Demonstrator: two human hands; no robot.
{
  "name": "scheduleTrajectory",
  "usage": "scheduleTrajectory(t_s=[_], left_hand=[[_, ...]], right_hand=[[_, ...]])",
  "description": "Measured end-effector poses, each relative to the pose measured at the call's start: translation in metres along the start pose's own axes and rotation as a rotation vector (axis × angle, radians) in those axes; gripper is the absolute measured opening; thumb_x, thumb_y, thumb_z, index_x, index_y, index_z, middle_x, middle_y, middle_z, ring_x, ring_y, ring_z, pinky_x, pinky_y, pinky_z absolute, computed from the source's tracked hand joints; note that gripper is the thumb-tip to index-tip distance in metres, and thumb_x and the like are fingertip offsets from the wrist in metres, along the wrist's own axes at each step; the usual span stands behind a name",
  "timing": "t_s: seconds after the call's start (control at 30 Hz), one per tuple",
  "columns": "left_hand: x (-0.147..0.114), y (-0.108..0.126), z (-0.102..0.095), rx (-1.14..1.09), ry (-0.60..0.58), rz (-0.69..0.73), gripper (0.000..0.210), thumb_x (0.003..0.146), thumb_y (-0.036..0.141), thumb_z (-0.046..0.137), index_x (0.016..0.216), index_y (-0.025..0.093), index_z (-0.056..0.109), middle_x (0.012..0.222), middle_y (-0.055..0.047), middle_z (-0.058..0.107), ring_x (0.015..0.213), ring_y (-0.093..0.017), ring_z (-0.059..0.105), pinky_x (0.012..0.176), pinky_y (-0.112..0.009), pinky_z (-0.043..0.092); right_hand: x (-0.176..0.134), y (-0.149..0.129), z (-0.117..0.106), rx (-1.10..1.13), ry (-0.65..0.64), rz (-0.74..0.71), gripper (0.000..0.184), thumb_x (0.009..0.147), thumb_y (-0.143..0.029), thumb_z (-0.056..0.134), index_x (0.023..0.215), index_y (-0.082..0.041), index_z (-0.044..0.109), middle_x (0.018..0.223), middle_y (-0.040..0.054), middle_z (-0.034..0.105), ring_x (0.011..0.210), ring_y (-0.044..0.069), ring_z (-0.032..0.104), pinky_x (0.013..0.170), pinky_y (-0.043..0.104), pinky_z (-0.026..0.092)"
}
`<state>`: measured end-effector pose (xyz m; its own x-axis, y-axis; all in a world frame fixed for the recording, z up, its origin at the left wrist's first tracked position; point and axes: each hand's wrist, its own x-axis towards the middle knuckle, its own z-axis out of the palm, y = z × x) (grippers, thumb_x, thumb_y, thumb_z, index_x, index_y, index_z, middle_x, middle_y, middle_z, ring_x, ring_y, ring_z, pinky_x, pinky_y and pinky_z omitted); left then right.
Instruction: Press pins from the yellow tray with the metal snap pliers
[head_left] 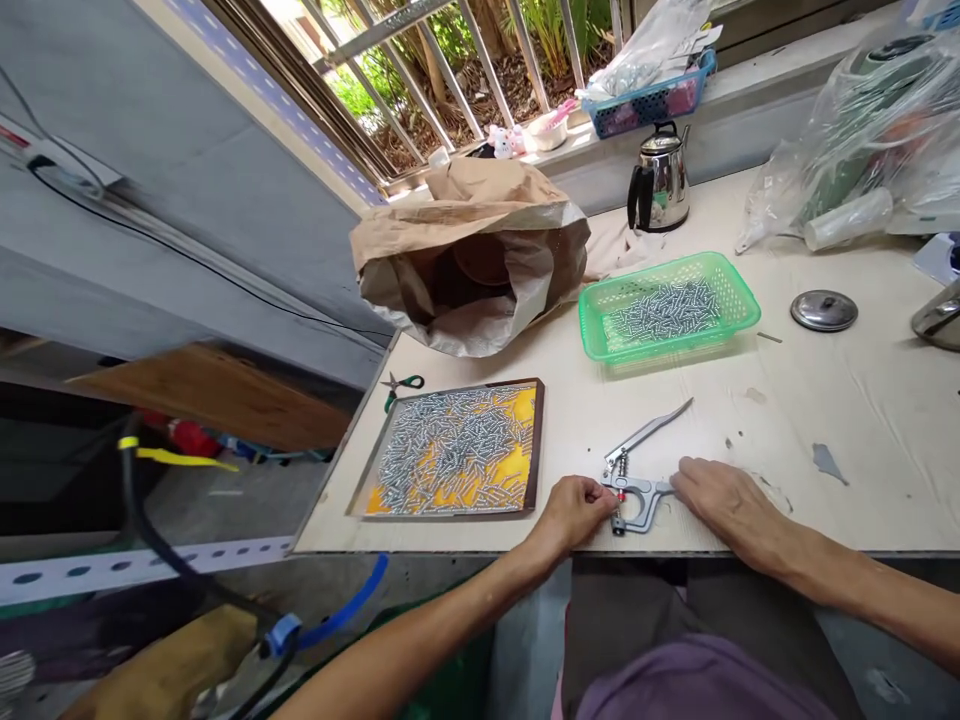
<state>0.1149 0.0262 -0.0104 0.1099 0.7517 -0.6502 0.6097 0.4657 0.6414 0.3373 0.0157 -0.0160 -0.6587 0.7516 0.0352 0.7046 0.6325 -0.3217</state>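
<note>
A small grey metal hand press (643, 505) lies near the table's front edge, with a long lever, a spring and a red part. My left hand (576, 512) is at its left side, thumb and fingertips pinched together close to the red part; whatever they hold is too small to make out. My right hand (724, 505) grips the right end of the press frame with curled fingers. Left of the press, a shallow yellow-bottomed tray (537, 430) carries many small silvery metal pins (457, 440). Similar pins lie in a green plastic basket (596, 345) farther back.
An open brown paper sack (472, 255) stands behind the tray, and green-handled scissors (405, 383) lie at its corner. A steel kettle (661, 180), a round metal lid (823, 310) and plastic-wrapped goods (847, 150) are at the back and right. A barred window is beyond.
</note>
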Motion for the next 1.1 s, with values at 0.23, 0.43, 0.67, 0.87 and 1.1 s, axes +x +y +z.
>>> scheduleTrajectory(t_s=[0.23, 0.43, 0.67, 0.87, 1.1], left_hand=[[0.003, 0.006, -0.004, 0.036, -0.083, -0.061, 0.026, 0.065, 0.036, 0.061, 0.051, 0.016, 0.05, 0.04, 0.006, 0.043, 0.04, -0.008, 0.041, 0.044, -0.021, 0.031], [-0.002, 0.012, -0.001, -0.104, -0.088, -0.206, 0.022, 0.069, 0.029, 0.062, 0.054, 0.016, 0.051, 0.037, 0.006, 0.044, 0.034, -0.007, 0.038, 0.04, -0.021, 0.035], [-0.005, 0.01, 0.005, -0.048, -0.1, -0.198, 0.026, 0.067, 0.027, 0.062, 0.048, 0.017, 0.047, 0.037, 0.007, 0.041, 0.034, -0.006, 0.038, 0.036, -0.018, 0.034], [-0.011, 0.005, 0.011, -0.085, -0.108, -0.175, 0.029, 0.065, 0.024, 0.058, 0.043, 0.018, 0.04, 0.037, 0.009, 0.032, 0.035, -0.004, 0.027, 0.032, -0.017, 0.031], [-0.018, -0.001, 0.019, -0.1, -0.049, -0.239, 0.014, 0.068, 0.023, 0.055, 0.056, 0.016, 0.052, 0.034, 0.009, 0.038, 0.031, -0.007, 0.034, 0.035, -0.02, 0.04]], right_hand=[[-0.002, 0.001, 0.005, 0.019, 0.018, -0.006, 0.026, 0.074, 0.005, 0.04, 0.077, -0.02, 0.047, 0.078, 0.0037, 0.051, 0.068, 0.018, 0.044, 0.061, 0.03, 0.03], [-0.003, 0.001, 0.012, 0.013, 0.062, -0.005, 0.025, 0.075, 0.004, 0.042, 0.078, -0.02, 0.048, 0.077, 0.0033, 0.05, 0.067, 0.018, 0.042, 0.06, 0.03, 0.029], [-0.005, 0.002, 0.016, 0.02, 0.055, -0.001, 0.023, 0.075, 0.001, 0.043, 0.082, -0.02, 0.049, 0.08, 0.0035, 0.049, 0.073, 0.018, 0.044, 0.066, 0.031, 0.032], [-0.005, 0.003, 0.014, 0.056, 0.019, 0.02, 0.021, 0.08, -0.002, 0.041, 0.082, -0.02, 0.051, 0.083, 0.0043, 0.053, 0.075, 0.017, 0.049, 0.067, 0.029, 0.036], [0.012, 0.031, 0.0, -0.073, -0.007, -0.03, 0.085, 0.066, -0.05, 0.073, 0.135, -0.016, 0.038, 0.143, 0.0215, 0.035, 0.129, 0.037, 0.032, 0.095, 0.05, 0.035]])
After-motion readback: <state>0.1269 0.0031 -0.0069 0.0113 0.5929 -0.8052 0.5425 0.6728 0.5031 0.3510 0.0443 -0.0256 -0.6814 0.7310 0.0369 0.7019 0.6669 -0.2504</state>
